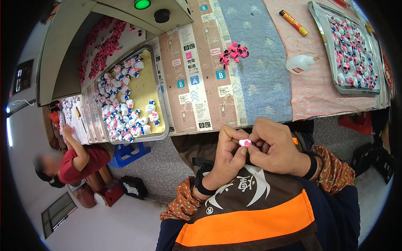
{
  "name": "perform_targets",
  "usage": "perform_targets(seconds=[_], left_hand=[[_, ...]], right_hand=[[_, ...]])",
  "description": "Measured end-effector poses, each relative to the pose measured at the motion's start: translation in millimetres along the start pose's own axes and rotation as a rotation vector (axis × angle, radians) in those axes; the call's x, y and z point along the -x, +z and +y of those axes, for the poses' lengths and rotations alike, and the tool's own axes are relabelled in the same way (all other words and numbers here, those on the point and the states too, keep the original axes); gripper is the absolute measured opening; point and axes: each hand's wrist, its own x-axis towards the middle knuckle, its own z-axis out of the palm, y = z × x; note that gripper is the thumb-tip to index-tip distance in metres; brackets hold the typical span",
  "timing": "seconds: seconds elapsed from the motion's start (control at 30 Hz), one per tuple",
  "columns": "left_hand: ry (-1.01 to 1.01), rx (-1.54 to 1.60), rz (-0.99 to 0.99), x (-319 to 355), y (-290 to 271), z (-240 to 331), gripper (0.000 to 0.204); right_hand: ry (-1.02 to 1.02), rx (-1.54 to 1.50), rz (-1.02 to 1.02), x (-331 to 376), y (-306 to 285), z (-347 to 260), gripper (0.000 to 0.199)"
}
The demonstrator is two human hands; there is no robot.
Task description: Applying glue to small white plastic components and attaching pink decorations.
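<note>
Close to my body, below the table's front edge, my left hand [229, 149] pinches a small white-and-pink figurine piece [245, 142] between thumb and fingers. My right hand [276, 146] is closed on the same piece from the other side, its fingertips meeting the left ones. Part of the piece is hidden behind the fingers. Beyond my hands, a little heap of pink-and-black pieces [234, 54] lies on the table cover. To the left, a metal tray [164, 125] holds many white, blue and pink figurines [121, 104].
A white squeeze bottle [300, 64] lies right of the blue cloth, with a yellow-and-black tube [293, 23] farther back. Another metal tray [364, 90] of small figurines stands far right. Pink pieces [104, 50] lie under a machine housing. A co-worker [81, 161] sits at left.
</note>
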Motion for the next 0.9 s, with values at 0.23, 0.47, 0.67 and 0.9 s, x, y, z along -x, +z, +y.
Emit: perform_targets(seconds=[0.23,0.47,0.67,0.9], left_hand=[[-0.118,0.100,0.103,-2,0,7,0.023],[-0.262,0.342,0.046,-8,0,20,0.030],[-0.263,0.346,0.019,-8,0,19,0.031],[-0.107,0.117,0.014,-2,5,15,0.026]], right_hand=[[0.040,-0.179,-0.001,1,3,4,0.011],[0.073,-0.226,-0.067,2,-1,2,0.010],[0.096,-0.268,-0.071,1,-2,1,0.010],[0.169,-0.256,-0.087,-1,-9,8,0.011]])
